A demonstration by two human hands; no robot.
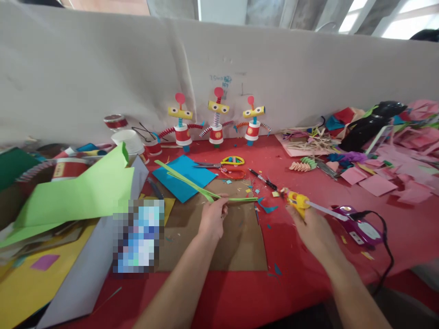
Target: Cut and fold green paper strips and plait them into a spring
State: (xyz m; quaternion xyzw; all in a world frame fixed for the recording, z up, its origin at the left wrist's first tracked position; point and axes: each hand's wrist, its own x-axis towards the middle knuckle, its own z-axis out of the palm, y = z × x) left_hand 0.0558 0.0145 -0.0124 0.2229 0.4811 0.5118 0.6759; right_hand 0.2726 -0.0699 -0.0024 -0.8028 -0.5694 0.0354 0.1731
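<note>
Over a brown cardboard sheet (209,246), my left hand (213,217) pinches long light-green paper strips (192,185), which stick out on both sides of the fingers. My right hand (313,226), to the right of the cardboard, is wrapped round a small yellow glue gun (297,199). A pale glue stick (324,209) juts from the gun's back, and its nozzle points left. Beyond my left hand lie a blue paper sheet (183,176) and scissors (231,161) with yellow and orange handles. A black pen (263,179) rests between the hands, near scattered blue scraps (267,208).
Three paper-cup figures (216,135) stand against the white partition (137,68). At left are a box (92,269) with green paper (78,196) and a blurred-out phone (140,235). A purple device (358,226) with a black cord sits right, before pink paper pieces (379,183).
</note>
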